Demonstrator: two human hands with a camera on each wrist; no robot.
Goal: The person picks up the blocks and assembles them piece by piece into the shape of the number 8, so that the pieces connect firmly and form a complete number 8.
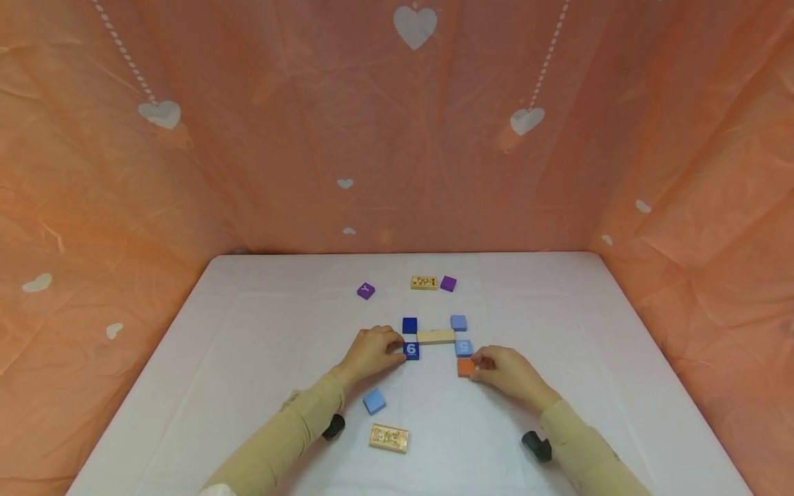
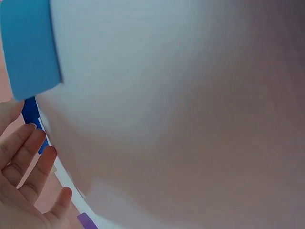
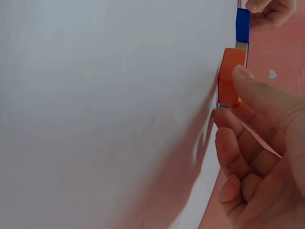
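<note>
In the head view, my left hand (image 1: pixel 372 353) pinches the dark blue block marked 6 (image 1: pixel 411 350) at its left side, thumb nearer me. A plain dark blue block (image 1: pixel 410 325) lies just beyond it. My right hand (image 1: pixel 511 372) holds an orange block (image 1: pixel 465 367) between thumb and finger, close below the light blue block marked 5 (image 1: pixel 463 348). The right wrist view shows the thumb on the top edge of the orange block (image 3: pixel 230 76), other fingers loosely bent. A pale wooden bar (image 1: pixel 436 336) spans between the two blue columns, and another light blue block (image 1: pixel 458 322) lies at the back right.
Nearer me lie a loose light blue block (image 1: pixel 374 401) and a printed wooden tile (image 1: pixel 389 438). At the back are two purple blocks, one (image 1: pixel 366 291) left and one (image 1: pixel 449 283) right, beside another printed tile (image 1: pixel 424 282). Orange cloth (image 1: pixel 384 138) hangs behind the white table (image 1: pixel 279 289).
</note>
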